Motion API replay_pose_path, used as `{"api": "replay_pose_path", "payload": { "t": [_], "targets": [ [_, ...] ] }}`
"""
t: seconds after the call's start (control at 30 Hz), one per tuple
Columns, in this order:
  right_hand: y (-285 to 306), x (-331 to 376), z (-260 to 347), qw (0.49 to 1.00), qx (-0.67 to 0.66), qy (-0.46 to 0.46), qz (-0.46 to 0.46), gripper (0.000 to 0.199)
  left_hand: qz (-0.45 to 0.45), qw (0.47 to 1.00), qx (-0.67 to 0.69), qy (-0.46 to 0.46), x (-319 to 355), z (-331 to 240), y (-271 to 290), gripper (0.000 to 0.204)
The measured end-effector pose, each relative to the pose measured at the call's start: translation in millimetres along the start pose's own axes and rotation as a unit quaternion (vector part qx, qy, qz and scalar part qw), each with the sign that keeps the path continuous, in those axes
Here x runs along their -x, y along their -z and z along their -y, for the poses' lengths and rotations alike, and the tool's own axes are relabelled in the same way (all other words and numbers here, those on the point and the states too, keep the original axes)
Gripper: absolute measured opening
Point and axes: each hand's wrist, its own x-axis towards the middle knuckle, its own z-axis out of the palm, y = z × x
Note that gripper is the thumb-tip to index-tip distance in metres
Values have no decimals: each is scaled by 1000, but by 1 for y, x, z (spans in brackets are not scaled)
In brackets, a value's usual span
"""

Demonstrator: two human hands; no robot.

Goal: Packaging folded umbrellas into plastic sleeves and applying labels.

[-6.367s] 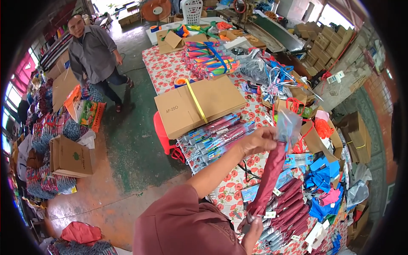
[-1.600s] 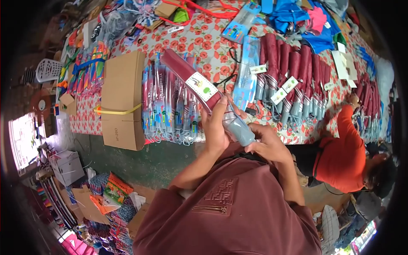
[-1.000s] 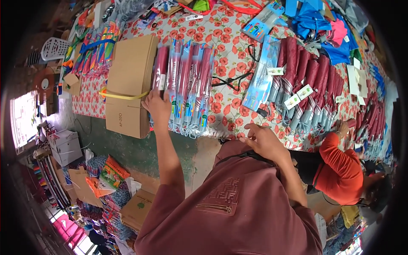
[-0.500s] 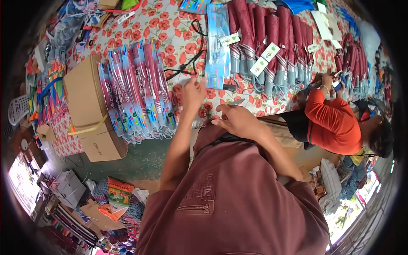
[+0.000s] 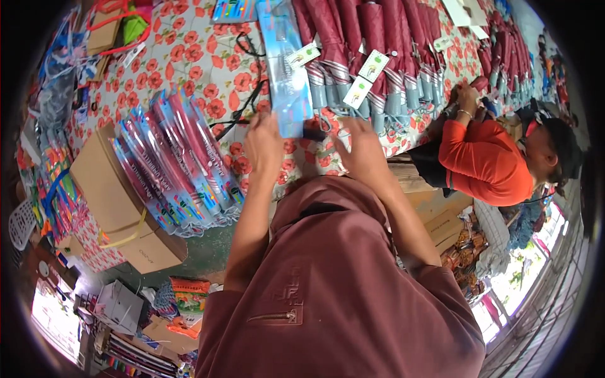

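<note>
Now the left hand is away from the row of sleeved umbrellas, where it lay a second ago, and has come to the lower end of a flat plastic sleeve at twelve o'clock. The umbrella that both hands held just before that is out of them, so the handling appears to have passed from the filled sleeves to the flat one.

The left fingers are bunched by the sleeve's edge; whether they pinch it I cannot tell. The right hand is released, thumb and fingers apart, just below the grey handles of the unsleeved umbrellas at one o'clock; contact there is unclear.

Those umbrellas are slim folded rolls of maroon cloth, with pale bands above smooth handles and stiff cardboard tags lying across them. The sleeved row, between nine and ten o'clock, shines through clear, blue-printed film, with cord loops at its lower ends. Beside it, at nine o'clock, matte brown cardboard carries a yellow strap. A thin black cord bends across the poppy-patterned tablecloth at eleven o'clock. Near three o'clock, a co-worker in orange-red sleeves leans at the table.
</note>
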Motion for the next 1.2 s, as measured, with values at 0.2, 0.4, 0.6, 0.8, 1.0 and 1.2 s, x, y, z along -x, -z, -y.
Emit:
{"api": "replay_pose_path", "payload": {
  "t": [0.2,0.4,0.6,0.8,1.0,1.2],
  "targets": [
    [0,-22,-49,964,141,-123,-190,55,46,993,83,75,-17,25,22,36],
    [-4,-28,-59,943,154,-294,-30,65,246,785,495,280,-28,37,34,31],
    [-31,-12,-98,966,120,-155,-168,70,334,672,639,168,-27,11,67,27],
    [-33,13,-79,951,-42,-127,-278,59,310,663,676,80,-16,-14,103,31],
    [28,54,26,859,-423,-275,-88,28,177,700,691,16,-1,-64,163,22],
    [66,98,56,873,-462,-148,-45,24,7,722,691,-45,-7,-91,203,19]
  ]
}}
